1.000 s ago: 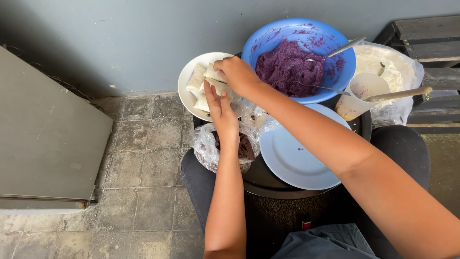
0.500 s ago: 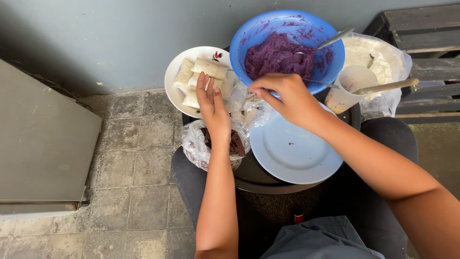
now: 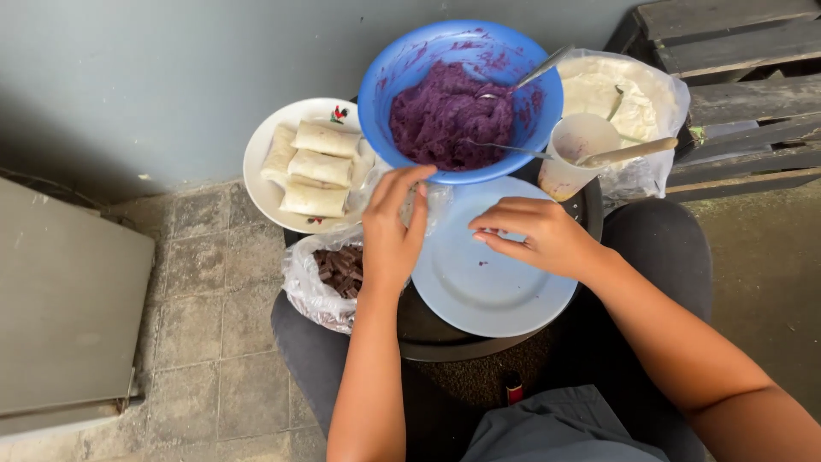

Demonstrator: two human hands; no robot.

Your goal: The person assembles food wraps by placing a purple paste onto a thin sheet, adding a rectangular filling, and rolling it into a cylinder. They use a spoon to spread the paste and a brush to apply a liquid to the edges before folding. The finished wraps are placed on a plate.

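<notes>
Head camera looks down on my lap, where a dark round tray (image 3: 479, 342) carries everything. At its far left edge the white plate (image 3: 265, 175) holds three rolled wrappers (image 3: 315, 168), and below it, at the left rim, sits a plastic bag of chocolate pieces (image 3: 335, 272). My left hand (image 3: 392, 233) rests near the pale blue plate (image 3: 492, 287), fingers loosely spread, and it touches the thin clear wrapper bag (image 3: 436, 201) just under the blue bowl of purple paste (image 3: 453, 120). My right hand (image 3: 539, 235) hovers over the plate, fingers half curled and holding nothing. To do this step well, I think I must peel one sheet slowly with both hands and lay it flat in the plate's middle. Compared with half a second ago, my right hand comes down from the bowl to the plate, and my left moves off the rolls.
</notes>
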